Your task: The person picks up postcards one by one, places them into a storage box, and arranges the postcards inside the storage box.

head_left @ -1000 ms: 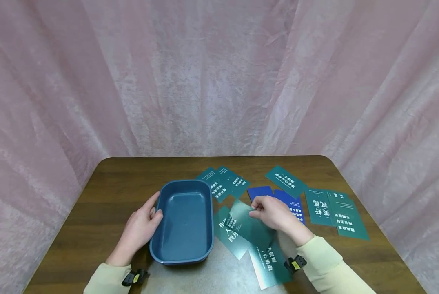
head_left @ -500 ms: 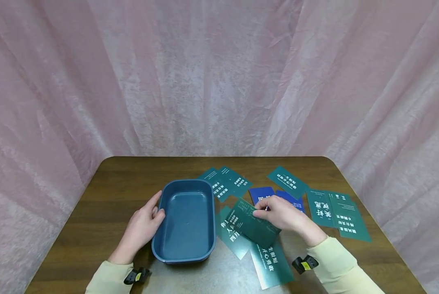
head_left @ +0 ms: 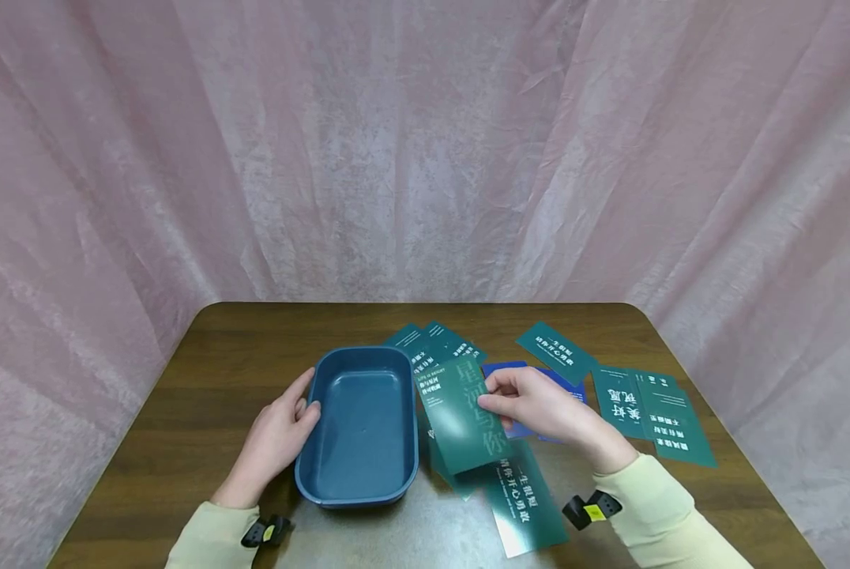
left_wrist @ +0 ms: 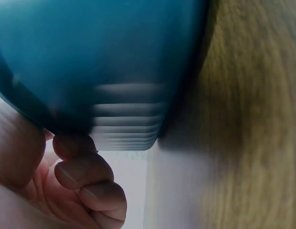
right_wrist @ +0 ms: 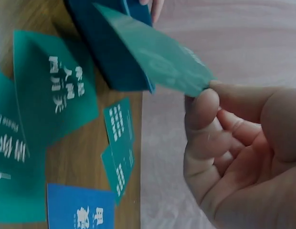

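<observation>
In the head view my left hand (head_left: 272, 446) holds the left rim of a blue plastic basin (head_left: 355, 435). The left wrist view shows its fingers curled under the rim of the basin (left_wrist: 114, 47). My right hand (head_left: 539, 407) pinches the edge of a green card (head_left: 460, 415) with white print, between thumb and fingers. Raised and tilted, that card (right_wrist: 157, 55) hangs above the tabletop, right of the basin. Beneath it lie another green card (head_left: 526, 498) and one mostly covered. Two blue cards (head_left: 510, 367) lie partly behind the right hand.
Two overlapping green cards (head_left: 414, 340) lie at the basin's far right corner. Farther right are a lone green card (head_left: 556, 352) and an overlapping green pair (head_left: 681, 423). A pink curtain (head_left: 425, 158) hangs behind the wooden table (head_left: 183, 419).
The right hand has lifted the green card off the others and turned it more upright, slightly up and toward the basin. The left hand and basin have barely moved.
</observation>
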Tool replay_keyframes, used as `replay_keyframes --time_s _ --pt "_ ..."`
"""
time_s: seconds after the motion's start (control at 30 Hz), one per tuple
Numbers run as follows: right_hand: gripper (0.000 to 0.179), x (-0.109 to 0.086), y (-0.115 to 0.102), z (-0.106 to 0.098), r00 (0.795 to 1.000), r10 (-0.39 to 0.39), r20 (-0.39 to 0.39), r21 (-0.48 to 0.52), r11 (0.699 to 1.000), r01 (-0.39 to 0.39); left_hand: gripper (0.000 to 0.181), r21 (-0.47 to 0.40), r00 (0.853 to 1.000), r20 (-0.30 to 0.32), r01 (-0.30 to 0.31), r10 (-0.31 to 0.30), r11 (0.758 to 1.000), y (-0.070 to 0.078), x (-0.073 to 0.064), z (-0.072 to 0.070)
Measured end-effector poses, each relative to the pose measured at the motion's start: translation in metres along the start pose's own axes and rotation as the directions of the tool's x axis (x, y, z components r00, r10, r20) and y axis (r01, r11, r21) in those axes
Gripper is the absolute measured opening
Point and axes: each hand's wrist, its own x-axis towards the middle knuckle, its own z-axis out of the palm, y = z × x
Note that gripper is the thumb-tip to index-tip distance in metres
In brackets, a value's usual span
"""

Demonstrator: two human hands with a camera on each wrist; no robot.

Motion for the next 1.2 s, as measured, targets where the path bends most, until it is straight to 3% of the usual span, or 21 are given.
replay_keyframes --time_s 0.37,0.7,1.2 --pt "0.030 0.024 -0.017 0.016 0.993 -0.062 0.096 0.086 0.995 0.054 0.064 -0.010 1.000 -0.003 -0.001 0.001 1.000 0.001 0.002 0.002" --pt "0.022 0.053 -0.030 0.052 0.985 -0.082 0.149 0.316 0.948 0.031 0.062 -0.018 1.000 0.008 0.021 -0.021 1.000 0.006 0.002 0.007" --pt "0.017 0.080 -0.046 0.090 0.987 -0.044 0.154 0.194 0.981 0.014 0.062 -0.013 0.999 0.013 0.040 -0.040 0.999 0.013 0.002 0.015"
